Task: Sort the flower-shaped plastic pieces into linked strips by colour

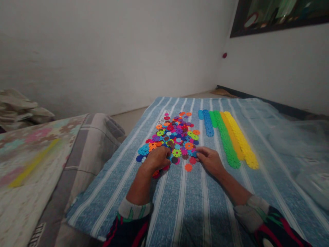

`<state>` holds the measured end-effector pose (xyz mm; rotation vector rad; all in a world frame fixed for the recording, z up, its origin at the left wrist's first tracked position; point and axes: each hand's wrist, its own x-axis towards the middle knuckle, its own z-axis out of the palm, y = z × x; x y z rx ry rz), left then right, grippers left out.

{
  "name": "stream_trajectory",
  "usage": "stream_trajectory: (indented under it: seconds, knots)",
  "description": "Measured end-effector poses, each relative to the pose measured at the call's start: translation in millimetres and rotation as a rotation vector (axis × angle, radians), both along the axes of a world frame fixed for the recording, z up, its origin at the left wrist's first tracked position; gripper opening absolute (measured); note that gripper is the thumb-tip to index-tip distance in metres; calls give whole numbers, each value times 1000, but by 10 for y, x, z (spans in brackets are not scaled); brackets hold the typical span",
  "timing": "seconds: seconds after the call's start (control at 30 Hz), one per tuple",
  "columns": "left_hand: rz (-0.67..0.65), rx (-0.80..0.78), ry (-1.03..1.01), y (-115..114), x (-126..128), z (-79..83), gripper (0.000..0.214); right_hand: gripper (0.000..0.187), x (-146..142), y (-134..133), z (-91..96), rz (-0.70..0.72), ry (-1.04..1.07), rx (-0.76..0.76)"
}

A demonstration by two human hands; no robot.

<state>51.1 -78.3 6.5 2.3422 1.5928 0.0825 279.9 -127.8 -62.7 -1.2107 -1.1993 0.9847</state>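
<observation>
A pile of notched, flower-shaped plastic discs (179,130) in many colours lies on the striped cloth. My left hand (157,158) rests at the pile's near left edge, fingers curled down; whatever they hold is hidden. At the near right edge, my right hand (211,160) pinches a blue disc (194,154) between thumb and fingers. Right of the pile, discs sorted by colour lie in overlapping rows: a blue row (208,124), a green row (226,141), an orange row (234,140) and a yellow row (243,142). A loose orange disc (188,167) lies between my hands.
Clear plastic packaging (295,137) lies along the right side of the blue-and-white striped cloth (177,212). To the left is a bed-like surface (51,164) with a yellow strip (34,163) on it. White walls (115,51) stand behind.
</observation>
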Motion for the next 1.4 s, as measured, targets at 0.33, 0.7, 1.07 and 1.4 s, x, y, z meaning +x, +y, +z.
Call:
stream_trajectory:
  seconds: [0.33,0.7,1.07,1.4]
  knots:
    - [1,-44,-251,71,-37,-96,12,24,-11,-2,-8,-1,0,-13]
    - [214,-104,-903,77,137,-174,5,24,-42,-18,7,3,87,-14]
    - [264,-376,-1110,-123,474,-183,11,32,-144,-22,48,74,262,-31]
    - [270,-495,-1180,-168,543,-199,17,34,-142,0,51,92,308,-84]
